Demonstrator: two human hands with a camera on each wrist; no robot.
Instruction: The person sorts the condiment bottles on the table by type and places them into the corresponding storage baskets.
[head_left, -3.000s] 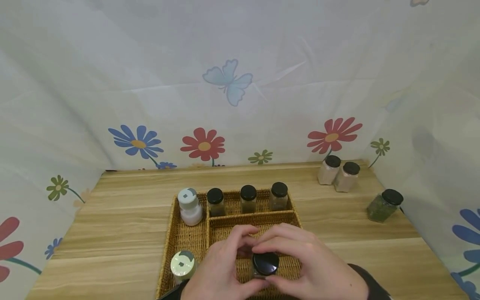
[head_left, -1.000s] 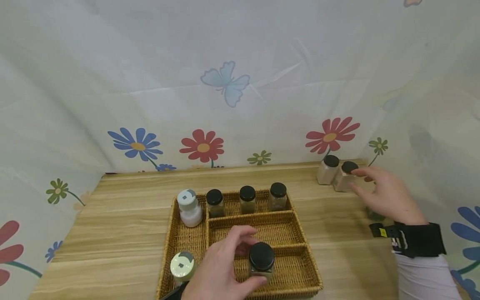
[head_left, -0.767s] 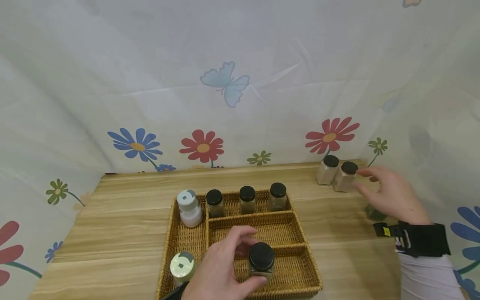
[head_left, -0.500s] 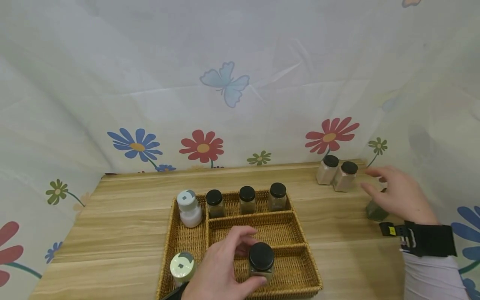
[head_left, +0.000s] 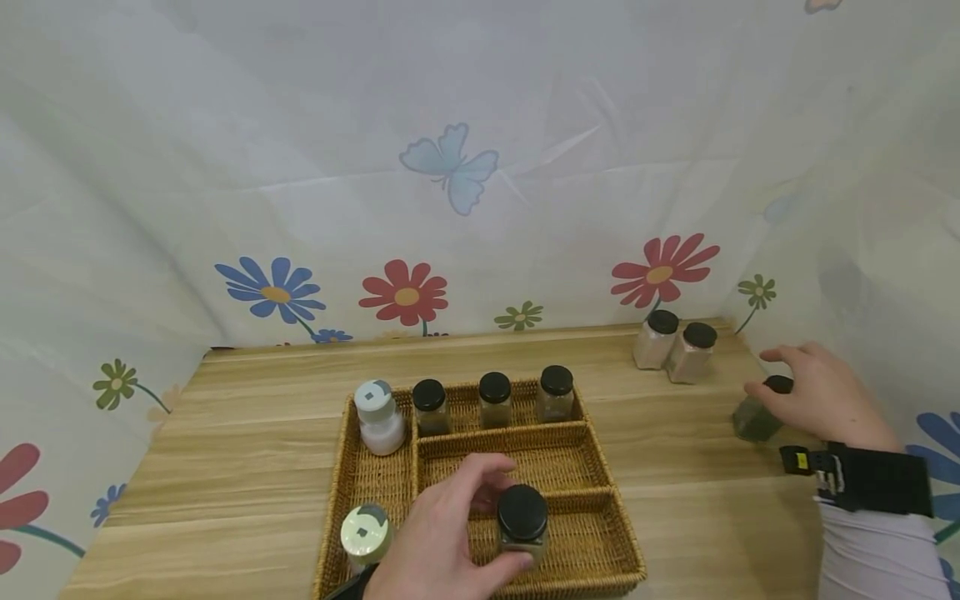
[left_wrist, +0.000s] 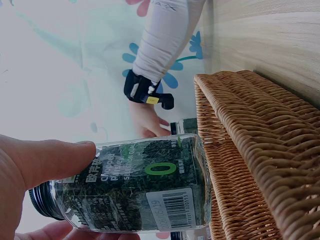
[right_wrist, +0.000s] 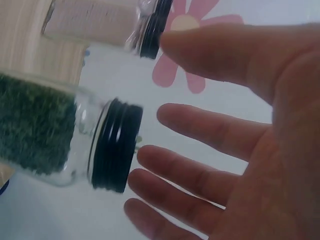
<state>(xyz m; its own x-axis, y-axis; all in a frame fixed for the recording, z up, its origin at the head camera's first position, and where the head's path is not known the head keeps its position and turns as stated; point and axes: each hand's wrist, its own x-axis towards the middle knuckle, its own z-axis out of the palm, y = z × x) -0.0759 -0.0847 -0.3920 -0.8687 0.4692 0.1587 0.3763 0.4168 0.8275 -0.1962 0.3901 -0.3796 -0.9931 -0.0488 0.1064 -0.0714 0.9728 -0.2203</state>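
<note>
My left hand (head_left: 450,533) grips a black-lidded jar of chopped parsley (head_left: 522,512) over the front compartment of the wicker basket (head_left: 628,546). In the left wrist view, the parsley label and green herbs show through the glass jar (left_wrist: 145,182), with my thumb on its side. My right hand (head_left: 821,396) is at the far right beside another jar of green herbs (head_left: 752,423), partly covering it. From the right wrist, that herb jar (right_wrist: 37,125) stands close to my spread fingers, its black lid near the fingertips; the hand (right_wrist: 270,165) holds nothing.
Two black-lidded jars of pale powder, one left (head_left: 654,343) and one right (head_left: 690,358), stand at the table's back right. Several jars, including a black-lidded one (head_left: 495,400), line the basket's back. White-capped (head_left: 382,421) and pale-green-capped (head_left: 366,533) containers occupy its left compartment.
My right hand left the parsley jar, reached the pale powder jars, then drew away rightward to the green herb jar. My left hand stays on the parsley jar.
</note>
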